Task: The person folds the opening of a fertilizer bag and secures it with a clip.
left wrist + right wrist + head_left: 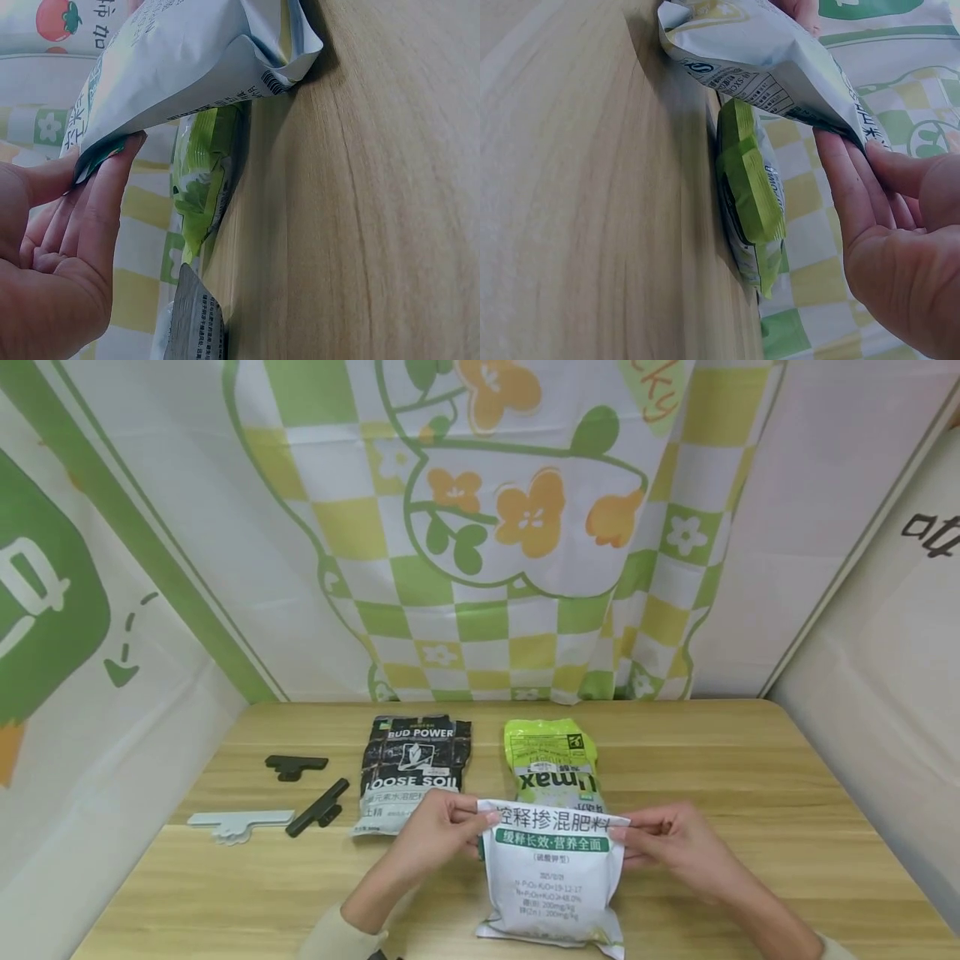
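Both hands hold a white fertilizer bag by its top corners, printed side toward the head camera. My left hand pinches the upper left corner, thumb in front and fingers behind. At the upper right corner my right hand pinches in the same way. In the left wrist view the white bag leans, its lower end at the wooden table. Behind it lies a lime-green and grey bag, its lower part hidden by the white one. A black and grey "Loose Soil" bag lies beyond my left hand.
Left on the table lie a black bag clip, another black clip set at a slant, and a white clip. A patterned cloth hangs behind the table's far edge, with printed fabric walls on both sides.
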A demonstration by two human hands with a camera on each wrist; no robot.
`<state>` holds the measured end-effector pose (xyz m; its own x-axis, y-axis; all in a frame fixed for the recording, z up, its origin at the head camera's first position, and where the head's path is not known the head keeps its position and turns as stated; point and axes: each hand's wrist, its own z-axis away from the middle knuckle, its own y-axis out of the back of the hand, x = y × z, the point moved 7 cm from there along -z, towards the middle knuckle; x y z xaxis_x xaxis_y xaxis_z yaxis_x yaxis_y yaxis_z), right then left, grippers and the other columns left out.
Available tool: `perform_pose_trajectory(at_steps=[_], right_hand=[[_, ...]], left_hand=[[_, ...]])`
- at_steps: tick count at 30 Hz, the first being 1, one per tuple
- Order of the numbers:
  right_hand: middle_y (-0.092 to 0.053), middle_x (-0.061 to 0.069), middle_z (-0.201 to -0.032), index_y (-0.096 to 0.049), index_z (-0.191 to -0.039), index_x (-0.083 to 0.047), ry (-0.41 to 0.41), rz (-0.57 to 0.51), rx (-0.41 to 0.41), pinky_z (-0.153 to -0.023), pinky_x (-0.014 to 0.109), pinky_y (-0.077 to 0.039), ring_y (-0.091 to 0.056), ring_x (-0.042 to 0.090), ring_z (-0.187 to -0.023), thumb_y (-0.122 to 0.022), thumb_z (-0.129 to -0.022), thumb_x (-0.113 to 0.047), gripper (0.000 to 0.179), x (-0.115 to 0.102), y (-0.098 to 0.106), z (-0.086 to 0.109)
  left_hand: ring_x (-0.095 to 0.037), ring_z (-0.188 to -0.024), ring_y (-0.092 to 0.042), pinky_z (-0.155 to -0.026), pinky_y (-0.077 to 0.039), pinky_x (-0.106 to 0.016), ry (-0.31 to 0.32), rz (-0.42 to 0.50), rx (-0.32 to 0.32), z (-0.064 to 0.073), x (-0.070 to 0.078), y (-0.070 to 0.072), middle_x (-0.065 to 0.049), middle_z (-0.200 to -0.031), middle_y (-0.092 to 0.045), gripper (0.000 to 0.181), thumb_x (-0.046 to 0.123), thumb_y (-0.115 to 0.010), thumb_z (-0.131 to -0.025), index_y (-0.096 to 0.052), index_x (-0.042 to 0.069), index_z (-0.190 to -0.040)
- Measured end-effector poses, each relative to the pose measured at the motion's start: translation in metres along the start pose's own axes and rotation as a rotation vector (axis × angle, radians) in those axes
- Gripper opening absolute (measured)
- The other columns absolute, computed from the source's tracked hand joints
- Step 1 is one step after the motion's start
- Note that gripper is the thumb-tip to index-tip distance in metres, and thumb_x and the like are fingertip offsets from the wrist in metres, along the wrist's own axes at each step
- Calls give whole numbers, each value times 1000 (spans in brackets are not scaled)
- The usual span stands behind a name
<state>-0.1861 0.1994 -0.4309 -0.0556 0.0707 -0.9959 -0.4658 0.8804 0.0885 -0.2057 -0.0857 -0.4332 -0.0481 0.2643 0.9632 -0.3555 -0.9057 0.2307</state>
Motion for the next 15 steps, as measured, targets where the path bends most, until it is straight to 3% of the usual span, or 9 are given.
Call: perform_pose_trajectory(at_steps=[9, 15], right_hand=[[-83, 9, -104, -66, -120, 21, -60, 37, 70, -80, 39, -66, -81, 20, -88, -69, -101, -10, 36, -1, -2, -3], [-82, 15, -105, -69, -118, 18, -82, 61, 80, -79, 40, -66, -82, 21, -85, -70, -100, -11, 34, 2, -4, -6]], left_hand=[[-15, -62, -69, -67, -67, -40, 0, -59, 24, 0, 1, 7, -10, -84, -81, 24, 26, -75, -98, -79, 3, -104], [-16, -68, -75, -69, -67, -39, -5, -65, 7, 3, -1, 9, -13, -88, -81, 25, 25, -72, -99, -77, 1, -101]])
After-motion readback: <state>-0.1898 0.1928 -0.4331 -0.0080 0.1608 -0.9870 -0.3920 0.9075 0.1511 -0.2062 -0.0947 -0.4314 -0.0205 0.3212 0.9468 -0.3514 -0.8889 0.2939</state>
